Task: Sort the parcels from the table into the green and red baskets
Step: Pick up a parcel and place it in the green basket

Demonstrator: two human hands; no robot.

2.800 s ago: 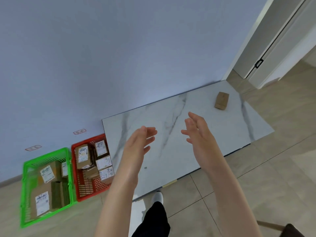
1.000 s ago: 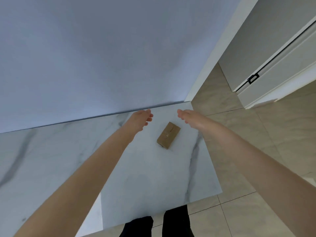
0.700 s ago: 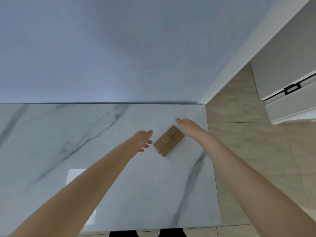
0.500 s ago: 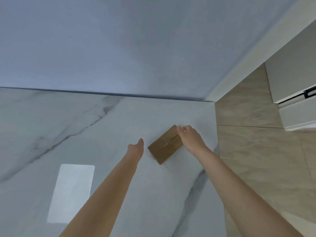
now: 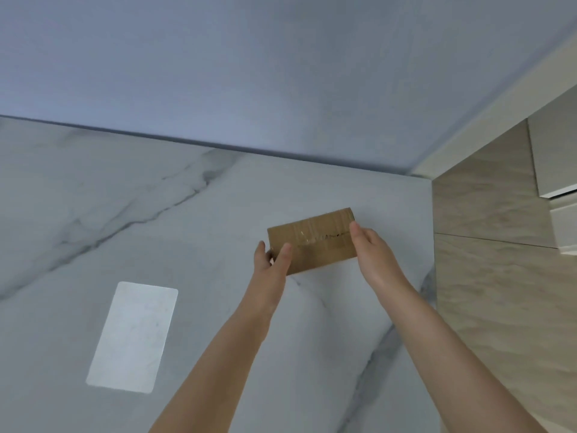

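- The left hand (image 5: 271, 260) pinches the near-left end of the parcel (image 5: 315, 240), with its thumb laid on the top face and its fingers curled round the short edge.
- The right hand (image 5: 373, 253) grips the parcel's right end, thumb pressed on the top face by the tape seam. Its other fingers are hidden behind the box.
- Both forearms reach in from the bottom edge of the view and converge on the box.
- The parcel is a flat brown cardboard box sealed with clear tape. It is held between the two hands over the far right part of the surface (image 5: 218, 323). It seems lifted a little, but whether its underside touches the marble cannot be told.
- The surface is pale marble with grey veins, and a bright rectangular patch of light (image 5: 132, 337) lies on it, well to the left of the hands.
- A plain bluish wall (image 5: 281, 73) meets the surface's far edge.
- Beige tiled floor (image 5: 487, 276) shows to the right of the surface, with a white door frame (image 5: 562, 195) beyond it.
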